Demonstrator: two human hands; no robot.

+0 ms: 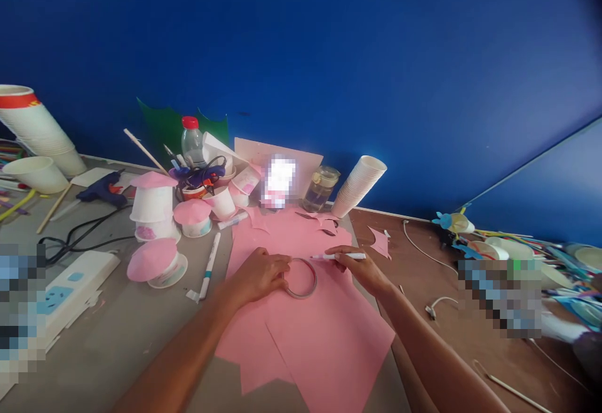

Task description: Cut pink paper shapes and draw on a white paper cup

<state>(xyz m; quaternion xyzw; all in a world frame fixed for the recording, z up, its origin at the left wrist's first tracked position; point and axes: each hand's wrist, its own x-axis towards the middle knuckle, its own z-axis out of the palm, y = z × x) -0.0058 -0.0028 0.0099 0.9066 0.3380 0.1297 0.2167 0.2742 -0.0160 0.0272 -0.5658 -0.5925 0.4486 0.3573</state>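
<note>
My left hand [261, 273] rests on a sheet of pink paper [310, 331], fingers curled and pressed on the left side of a thin ring of tape [303, 277] that lies flat on the sheet. My right hand [360, 267] is pinched round a white marker [339, 256], held nearly level, its tip pointing left at the ring's upper right edge. Both forearms reach in from the bottom of the view.
Paper cups with pink caps [155, 212] stand left of the sheet, beside a second marker [209, 266], a power strip [70, 287] and a blue glue gun [101, 190]. Behind stand a water bottle [192, 140], a glass jar [320, 188], cup stacks [358, 184]. Craft clutter lies right.
</note>
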